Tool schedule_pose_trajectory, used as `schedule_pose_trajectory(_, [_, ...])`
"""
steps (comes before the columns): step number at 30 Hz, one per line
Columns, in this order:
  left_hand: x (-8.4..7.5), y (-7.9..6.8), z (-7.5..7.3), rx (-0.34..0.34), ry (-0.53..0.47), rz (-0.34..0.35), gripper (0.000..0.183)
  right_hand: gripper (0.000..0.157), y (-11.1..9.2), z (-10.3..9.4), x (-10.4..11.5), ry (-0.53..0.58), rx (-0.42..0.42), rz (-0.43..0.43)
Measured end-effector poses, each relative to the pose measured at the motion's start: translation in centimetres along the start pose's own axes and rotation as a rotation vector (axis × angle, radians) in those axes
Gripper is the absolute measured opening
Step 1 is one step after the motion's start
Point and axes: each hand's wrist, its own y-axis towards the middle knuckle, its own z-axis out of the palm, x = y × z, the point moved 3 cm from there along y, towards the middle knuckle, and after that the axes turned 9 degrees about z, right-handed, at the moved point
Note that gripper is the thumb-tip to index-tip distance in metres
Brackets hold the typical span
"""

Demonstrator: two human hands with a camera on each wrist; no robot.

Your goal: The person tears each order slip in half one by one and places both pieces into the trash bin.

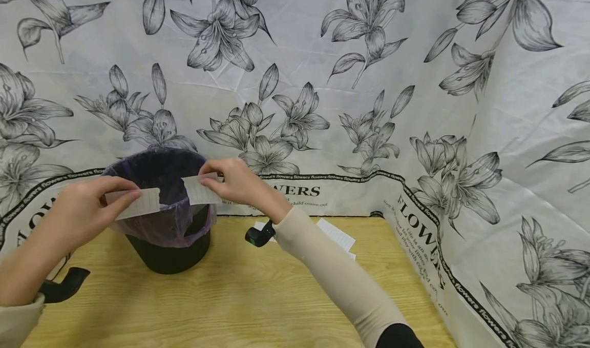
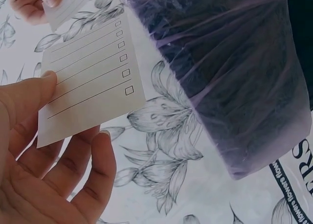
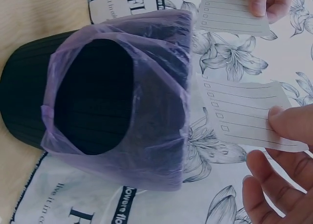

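Observation:
My left hand (image 1: 85, 212) pinches a piece of lined checklist paper (image 1: 146, 202) between thumb and fingers. A second lined piece (image 1: 195, 192) is pinched by my right hand (image 1: 237, 181), a short gap away from the first. Small checkboxes run down one side of the left piece (image 2: 93, 79) in the left wrist view and of the right piece (image 3: 244, 111) in the right wrist view. Both papers are held up at the mouth of a black trash bin (image 1: 168, 260), overlapping it in the head view. A translucent purple bag (image 1: 184, 232) lines the bin and folds over its rim.
More white lined paper (image 1: 335, 235) lies on the wooden table (image 1: 230, 307) behind my right forearm, with another white piece (image 1: 259, 225) near that wrist. A white flower-printed cloth (image 1: 295, 122) hangs behind the bin and along the right side.

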Motion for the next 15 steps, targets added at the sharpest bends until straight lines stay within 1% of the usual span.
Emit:
schedule_pose_trajectory(2, [0.0, 0.1, -0.2, -0.004, 0.006, 0.011, 0.013, 0.017, 0.3, -0.2, 0.2, -0.003, -0.006, -0.003])
schedule_pose_trajectory(8, [0.0, 0.6, -0.6, -0.008, 0.009, 0.015, 0.014, 0.017, 1.1, -0.3, 0.2, 0.012, -0.013, 0.02])
schedule_pose_trajectory(15, [0.0, 1.0, -1.0, -0.005, 0.011, -0.002, 0.012, 0.017, 2.4, -0.2, 0.3, -0.022, -0.013, 0.059])
